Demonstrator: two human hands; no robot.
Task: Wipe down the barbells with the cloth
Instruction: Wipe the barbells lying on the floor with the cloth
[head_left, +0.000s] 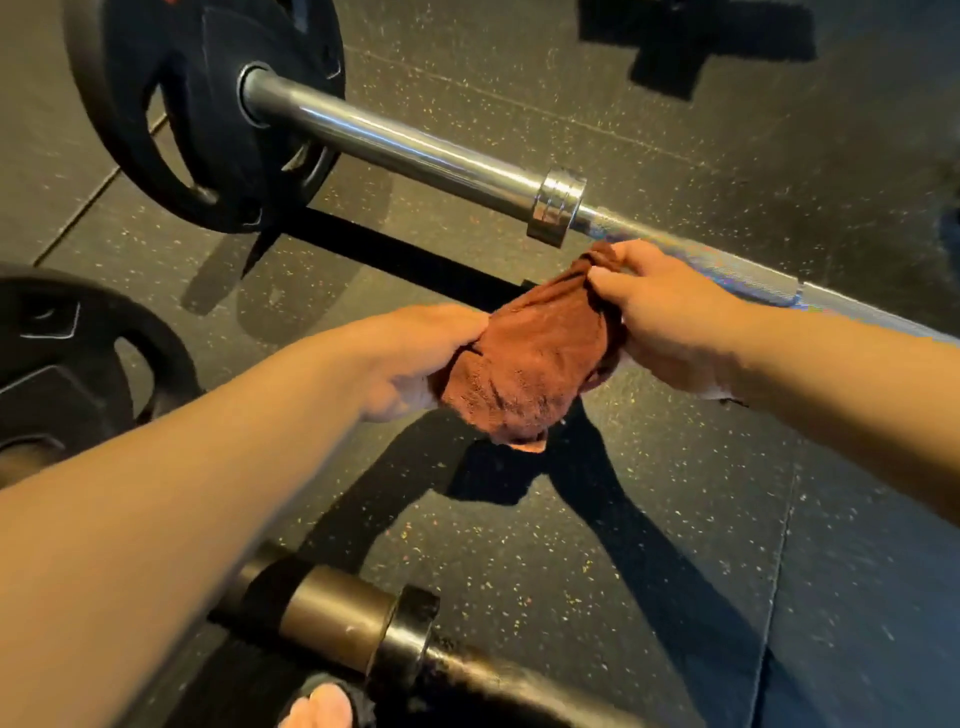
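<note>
A rust-brown terry cloth (524, 364) is held bunched just on the near side of the shiny chrome steel barbell (415, 148), close to its collar. The left hand (415, 358) grips the cloth's end farther from that barbell with curled fingers. The right hand (665, 312) pinches the end nearest it.

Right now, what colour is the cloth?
Rust brown cloth, held by both the left hand and the right hand; seen in the head view.
</note>
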